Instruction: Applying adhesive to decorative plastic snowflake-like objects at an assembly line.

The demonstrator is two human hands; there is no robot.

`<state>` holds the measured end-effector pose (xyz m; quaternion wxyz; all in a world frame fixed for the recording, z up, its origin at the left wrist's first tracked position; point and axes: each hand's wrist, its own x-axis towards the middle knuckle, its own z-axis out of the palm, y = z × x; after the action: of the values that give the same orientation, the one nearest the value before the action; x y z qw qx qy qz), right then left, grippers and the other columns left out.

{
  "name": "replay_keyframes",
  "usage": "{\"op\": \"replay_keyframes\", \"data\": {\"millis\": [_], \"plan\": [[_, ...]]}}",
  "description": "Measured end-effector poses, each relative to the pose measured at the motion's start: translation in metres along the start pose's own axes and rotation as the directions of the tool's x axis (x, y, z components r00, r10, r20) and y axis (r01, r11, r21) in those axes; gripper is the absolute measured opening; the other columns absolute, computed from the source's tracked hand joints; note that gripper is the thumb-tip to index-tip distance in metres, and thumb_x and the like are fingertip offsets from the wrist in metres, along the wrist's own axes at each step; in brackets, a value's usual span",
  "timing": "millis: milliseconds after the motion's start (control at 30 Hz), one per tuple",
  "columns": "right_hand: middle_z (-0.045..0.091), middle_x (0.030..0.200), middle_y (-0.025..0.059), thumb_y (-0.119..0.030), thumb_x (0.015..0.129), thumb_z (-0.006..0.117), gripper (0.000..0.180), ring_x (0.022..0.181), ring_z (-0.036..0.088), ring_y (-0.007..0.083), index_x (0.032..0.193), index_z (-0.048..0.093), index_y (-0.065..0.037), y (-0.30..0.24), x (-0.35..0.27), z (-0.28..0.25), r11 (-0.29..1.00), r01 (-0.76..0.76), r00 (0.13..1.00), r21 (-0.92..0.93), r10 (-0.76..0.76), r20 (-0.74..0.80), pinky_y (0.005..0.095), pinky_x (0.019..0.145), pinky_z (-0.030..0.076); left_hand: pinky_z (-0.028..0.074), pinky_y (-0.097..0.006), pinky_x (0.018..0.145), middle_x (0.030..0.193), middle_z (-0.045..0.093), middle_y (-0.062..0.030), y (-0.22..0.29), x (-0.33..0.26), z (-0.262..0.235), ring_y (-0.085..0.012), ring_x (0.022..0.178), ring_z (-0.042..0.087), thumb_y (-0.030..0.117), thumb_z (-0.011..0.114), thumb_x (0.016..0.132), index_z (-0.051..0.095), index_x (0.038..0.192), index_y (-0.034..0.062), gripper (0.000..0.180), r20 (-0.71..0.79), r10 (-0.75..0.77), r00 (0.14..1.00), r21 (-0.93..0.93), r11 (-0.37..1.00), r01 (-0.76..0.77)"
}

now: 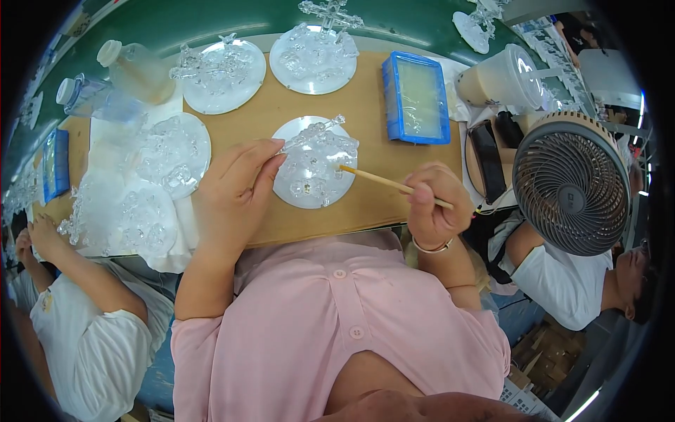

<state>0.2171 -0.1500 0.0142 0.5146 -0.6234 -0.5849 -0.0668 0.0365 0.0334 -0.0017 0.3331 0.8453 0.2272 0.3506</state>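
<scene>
Nearest: wearer's pink shirt (295, 337), below the brown board (380, 221). Right hand (441, 204), bracelet (432, 247) at the wrist, has a thin wooden brush (383, 183) pinched between thumb and fingers; brush tip points left, at the right part of the clear ornament (309, 151). Tip contact: can't tell. Left hand (239, 176): thumb and forefinger nearly together at the ornament's left side; can't tell if they grip it or just steady it. Ornament sits on a round whitish disc (316, 197) mid-board, between the hands.

To the left, two more discs with clear pieces, a nearer disc (151, 221) and a farther disc (200, 141). Blue-rimmed tray (391, 105) right of centre, pale inside. Fan (571, 186) at right, dark case (485, 158) just left of it. One co-worker in a white shirt (91, 344) at left, another in a white top (562, 281) at right.

Farther: lidded cup (489, 77) right, two bottles (140, 74) left, two loaded discs (223, 95) at the board's far edge. Green tabletop (239, 20) beyond.
</scene>
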Motion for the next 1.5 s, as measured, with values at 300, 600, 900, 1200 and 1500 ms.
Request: {"op": "replay_keyframes", "data": {"millis": [300,600,900,1200,1500], "plan": [[0.054,0.061,0.0105,0.002,0.086,0.060,0.010,0.051,0.051,0.0232,0.084,0.051,-0.002,-0.010,0.012,0.016,0.999,0.009,0.984,-0.051,0.000,0.180,0.0315,0.048,0.040,0.051,-0.028,0.070,0.089,0.069,-0.0107,-0.002,0.001,0.002,-0.0217,0.080,0.066,-0.005,0.072,0.076,0.069,0.095,0.0020,0.021,0.000,0.026,1.000,-0.023,0.999,-0.026],[0.061,0.066,0.0117,-0.001,0.087,0.059,0.009,0.049,0.054,0.0221,0.086,0.050,-0.002,-0.012,0.015,0.021,0.997,0.044,0.975,-0.065,-0.028,0.221,0.0307,0.047,0.042,0.053,-0.030,0.067,0.087,0.069,-0.0089,-0.001,0.003,0.001,-0.0231,0.080,0.067,-0.002,0.073,0.075,0.069,0.091,0.0031,0.017,-0.024,0.072,0.997,0.032,0.997,-0.071],[0.063,0.068,0.0119,-0.005,0.090,0.058,0.009,0.053,0.057,0.0225,0.090,0.049,-0.002,-0.010,0.008,0.035,0.998,0.062,0.971,0.000,-0.060,0.231,0.0297,0.048,0.044,0.049,-0.031,0.061,0.082,0.067,-0.0032,-0.003,0.002,0.004,-0.0206,0.073,0.064,0.003,0.072,0.074,0.070,0.088,0.0078,0.015,-0.079,0.133,0.988,0.081,0.989,-0.127],[0.062,0.079,0.0119,-0.010,0.083,0.069,0.019,0.056,0.056,0.0224,0.086,0.051,-0.003,-0.010,0.019,0.045,0.930,0.355,0.826,0.096,-0.361,0.433,0.0308,0.047,0.044,0.049,-0.032,0.063,0.082,0.066,-0.0023,-0.003,0.002,0.003,-0.0203,0.074,0.064,0.002,0.070,0.074,0.069,0.089,0.0084,0.016,-0.065,0.143,0.988,0.093,0.986,-0.136],[0.062,0.078,0.0124,-0.004,0.082,0.069,0.018,0.059,0.059,0.0257,0.089,0.053,-0.003,-0.005,0.045,0.053,0.959,0.275,0.903,-0.068,-0.233,0.360,0.0326,0.052,0.047,0.048,-0.033,0.062,0.083,0.066,-0.0033,-0.002,0.004,0.003,-0.0208,0.074,0.063,-0.001,0.068,0.073,0.068,0.089,0.0075,0.019,-0.037,0.184,0.982,0.124,0.976,-0.178]]}}
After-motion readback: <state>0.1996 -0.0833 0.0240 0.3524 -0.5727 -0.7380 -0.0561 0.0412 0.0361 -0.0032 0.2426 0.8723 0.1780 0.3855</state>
